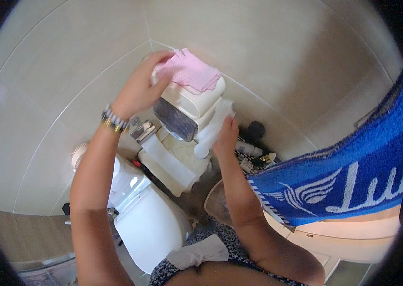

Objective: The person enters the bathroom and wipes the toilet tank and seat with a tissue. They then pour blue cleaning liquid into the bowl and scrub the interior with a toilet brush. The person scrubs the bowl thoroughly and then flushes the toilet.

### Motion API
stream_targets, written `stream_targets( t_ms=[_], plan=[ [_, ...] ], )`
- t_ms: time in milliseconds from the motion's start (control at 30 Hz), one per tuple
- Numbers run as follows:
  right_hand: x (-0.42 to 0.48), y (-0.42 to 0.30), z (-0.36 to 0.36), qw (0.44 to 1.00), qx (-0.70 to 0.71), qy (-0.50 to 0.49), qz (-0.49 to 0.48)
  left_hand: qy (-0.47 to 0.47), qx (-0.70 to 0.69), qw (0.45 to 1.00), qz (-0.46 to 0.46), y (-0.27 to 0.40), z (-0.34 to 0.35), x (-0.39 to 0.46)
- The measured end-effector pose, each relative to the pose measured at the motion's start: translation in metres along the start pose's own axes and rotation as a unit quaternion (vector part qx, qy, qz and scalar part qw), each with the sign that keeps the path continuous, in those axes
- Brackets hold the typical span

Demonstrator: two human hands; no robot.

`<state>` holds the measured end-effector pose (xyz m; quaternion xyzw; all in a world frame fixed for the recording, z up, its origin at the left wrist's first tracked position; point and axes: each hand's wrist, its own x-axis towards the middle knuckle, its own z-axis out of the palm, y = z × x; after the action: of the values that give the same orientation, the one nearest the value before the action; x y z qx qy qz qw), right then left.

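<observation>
My left hand (146, 82) is at the left end of a folded pink textured cloth (197, 73), its thumb and fingers on either side of the cloth and slightly blurred. The cloth rests on top of a cream plastic box (189, 102) with a dark grey mesh-like front (176, 119), near the corner of the walls. In my right hand (226, 136) is a white, elongated piece of cloth (214, 130), held against the right side of the box. The fingers behind it are partly hidden. Another white cloth (199, 252) lies at my waist.
A chrome paper holder (143, 131) has a white paper strip (167, 161) hanging down. Left of it stands a white toilet (151, 228) with its lid down. Bottles (247, 148) stand on a rack to the right, near a hanging blue towel (330, 186). A round bin (217, 200) is below.
</observation>
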<state>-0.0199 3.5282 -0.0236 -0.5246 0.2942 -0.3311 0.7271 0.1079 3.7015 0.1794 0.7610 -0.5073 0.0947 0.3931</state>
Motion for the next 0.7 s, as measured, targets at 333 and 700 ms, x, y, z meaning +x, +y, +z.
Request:
stream_targets(
  t_ms=[333,700],
  plan=[
    [-0.09,-0.045,0.046,0.883,-0.238,-0.112,-0.39,0.117,-0.16,0.852,-0.484,0.028,0.0,-0.405],
    [-0.057,-0.068,0.044,0.869,-0.27,-0.11,-0.401,0.191,-0.166,0.817,-0.519,0.042,0.0,-0.483]
  ],
)
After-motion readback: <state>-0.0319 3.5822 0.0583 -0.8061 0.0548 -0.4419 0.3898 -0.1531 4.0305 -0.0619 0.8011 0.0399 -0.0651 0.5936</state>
